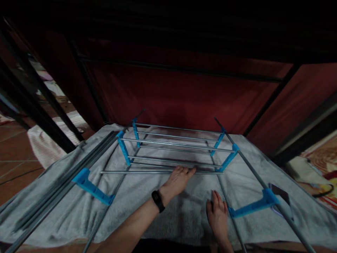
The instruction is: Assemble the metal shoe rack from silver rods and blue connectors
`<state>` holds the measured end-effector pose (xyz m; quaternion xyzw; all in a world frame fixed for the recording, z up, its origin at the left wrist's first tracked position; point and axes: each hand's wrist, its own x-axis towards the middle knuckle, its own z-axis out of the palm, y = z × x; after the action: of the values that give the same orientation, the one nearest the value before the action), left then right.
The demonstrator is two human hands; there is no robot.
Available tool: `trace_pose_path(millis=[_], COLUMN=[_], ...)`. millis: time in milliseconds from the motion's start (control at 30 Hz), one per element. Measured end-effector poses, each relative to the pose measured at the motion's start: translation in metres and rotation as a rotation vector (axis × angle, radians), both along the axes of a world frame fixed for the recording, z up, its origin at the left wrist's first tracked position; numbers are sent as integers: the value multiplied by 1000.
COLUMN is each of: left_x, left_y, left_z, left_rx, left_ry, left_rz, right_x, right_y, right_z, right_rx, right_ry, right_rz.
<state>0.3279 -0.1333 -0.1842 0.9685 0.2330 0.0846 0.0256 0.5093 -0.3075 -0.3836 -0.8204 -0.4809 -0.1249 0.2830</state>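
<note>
A partly built rack of grey metal rods (pixel 171 140) and blue plastic connectors (pixel 123 149) lies on a grey cloth (pixel 147 196). My left hand (pixel 177 181), with a black watch on the wrist, reaches forward and its fingertips touch the nearest cross rod (pixel 131 172). My right hand (pixel 218 216) rests flat on the cloth with fingers together, beside a long side rod and a blue connector (pixel 250 207). Neither hand holds anything.
A bundle of loose grey rods (pixel 68 179) lies along the cloth's left side with a blue bracket (pixel 91 188). A dark phone-like object (pixel 280 193) lies at right. Dark red fabric walls with black frame bars (pixel 184 95) stand behind. Tiled floor shows left.
</note>
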Motion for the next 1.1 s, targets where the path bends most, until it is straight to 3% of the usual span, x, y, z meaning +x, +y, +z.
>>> trace_pose_path(millis=[300,467,667,1100], left_x=[0,25,54,65], left_y=[45,43,43,50], left_z=[14,24,23,15], left_rx=[50,71,72,74], left_ry=[29,37,33,26], left_rz=[187,146,72,60], right_x=[-5,-7,-14,-20], right_y=[8,9,10,11], right_z=[7,10,16,24], right_rx=[-54,-70,-123,-162], right_ry=[40,28,-54,-64], right_rz=[-87,-103,-102,-102])
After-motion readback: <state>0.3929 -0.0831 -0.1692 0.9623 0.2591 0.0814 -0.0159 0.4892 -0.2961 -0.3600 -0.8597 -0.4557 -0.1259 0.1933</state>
